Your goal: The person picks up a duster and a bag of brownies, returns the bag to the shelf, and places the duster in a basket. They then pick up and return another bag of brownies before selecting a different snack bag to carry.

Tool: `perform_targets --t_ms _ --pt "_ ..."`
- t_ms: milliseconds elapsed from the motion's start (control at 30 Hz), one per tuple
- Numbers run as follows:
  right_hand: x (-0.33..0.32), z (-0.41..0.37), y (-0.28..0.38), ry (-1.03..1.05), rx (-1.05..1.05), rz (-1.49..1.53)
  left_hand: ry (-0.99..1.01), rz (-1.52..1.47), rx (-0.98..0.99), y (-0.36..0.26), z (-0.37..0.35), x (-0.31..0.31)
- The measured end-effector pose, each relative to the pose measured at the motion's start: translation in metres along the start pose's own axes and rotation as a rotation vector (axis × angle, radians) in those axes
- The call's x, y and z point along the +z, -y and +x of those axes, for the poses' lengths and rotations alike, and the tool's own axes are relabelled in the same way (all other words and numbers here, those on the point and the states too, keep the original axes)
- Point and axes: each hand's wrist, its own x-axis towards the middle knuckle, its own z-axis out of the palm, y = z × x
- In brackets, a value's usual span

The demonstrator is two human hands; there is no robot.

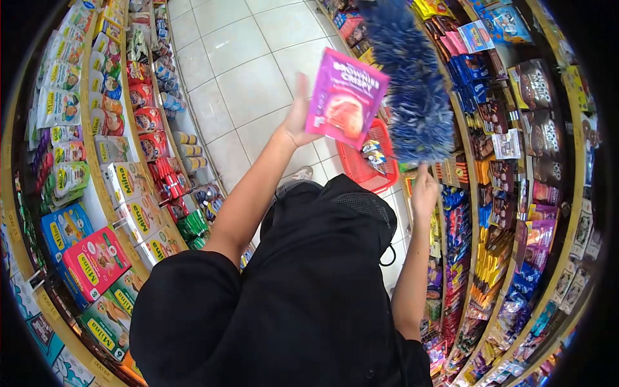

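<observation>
My left hand [298, 115] is closed on the lower left edge of a pink and purple snack pouch [347, 97] printed with "Brownies Crispy". The pouch is held up, front towards me, over the aisle. In my right hand [424, 192] is the handle end of a fluffy blue feather duster [416, 84]. Its bristles stretch away from me along the front of the right shelves and hide some goods there. Below the pouch, on the floor, sits a red plastic basket [349, 169] with a few small packets [374, 158] in it.
On the left, shelves hold Milna boxes [97, 263], pouches and cans. The right shelves carry chocolate bars and snack packs [489, 258], with dark pouches [535, 84] higher up. White floor tiles [242, 48] run between the two shelf rows.
</observation>
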Motion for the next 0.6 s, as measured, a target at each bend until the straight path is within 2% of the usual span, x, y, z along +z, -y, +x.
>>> perform_targets --t_ms 67,100,200,233,333,367,500,600 --pt "-0.006 -0.002 -0.009 -0.006 -0.006 0.050 0.113 -0.361 0.077 -0.014 0.002 -0.004" --pt "-0.007 -0.002 -0.012 -0.004 0.005 0.068 0.219 -0.582 0.053 -0.017 0.004 -0.011" --pt "-0.008 -0.008 -0.015 -0.021 0.012 0.076 0.160 -0.315 0.066 -0.016 0.003 -0.011" --pt "-0.008 -0.008 -0.015 -0.030 0.011 0.071 0.233 -0.469 0.071 -0.020 0.006 -0.004" --pt "-0.009 -0.013 -0.023 -0.036 0.019 0.089 0.229 -0.488 -0.070 -0.037 0.020 -0.023" --pt "-0.008 -0.018 -0.027 -0.032 0.020 0.097 0.308 -0.540 -0.133 -0.040 0.023 -0.029" --pt "-0.005 -0.022 -0.033 -0.035 -0.004 0.124 0.019 -0.427 -0.054 -0.046 0.019 -0.035" --pt "-0.005 -0.027 -0.029 -0.049 0.048 0.134 -0.138 -0.213 0.104 -0.045 0.022 -0.060"
